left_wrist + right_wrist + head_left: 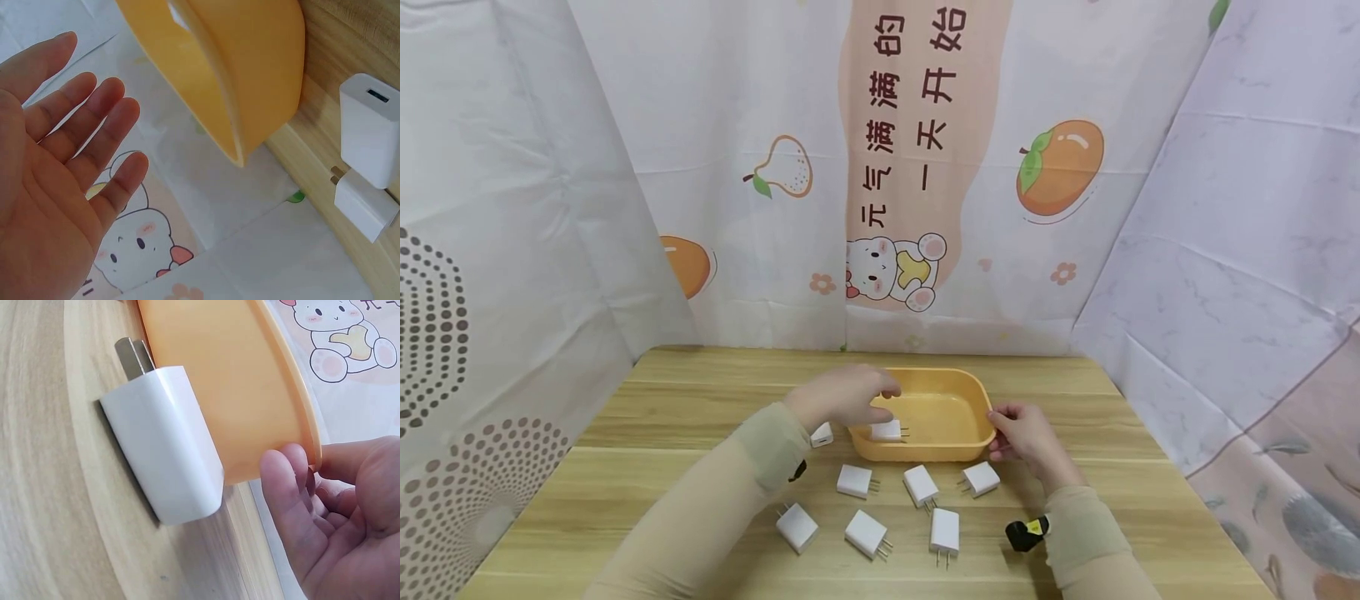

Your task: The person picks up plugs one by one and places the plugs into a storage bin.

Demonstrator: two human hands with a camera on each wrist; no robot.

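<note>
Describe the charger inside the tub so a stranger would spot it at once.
On the wooden table sits a yellow-orange tub, its right end gripped by the right hand. Look in its left end, near the left hand, for a white charger. It is the only one visible inside; the other chargers lie on the wood.

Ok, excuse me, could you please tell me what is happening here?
A person's right hand pinches the right-hand rim of a yellow tray. The left hand, open and empty, hovers over its left side. One white charger lies inside the tray; several other chargers lie on the wooden table.
</note>
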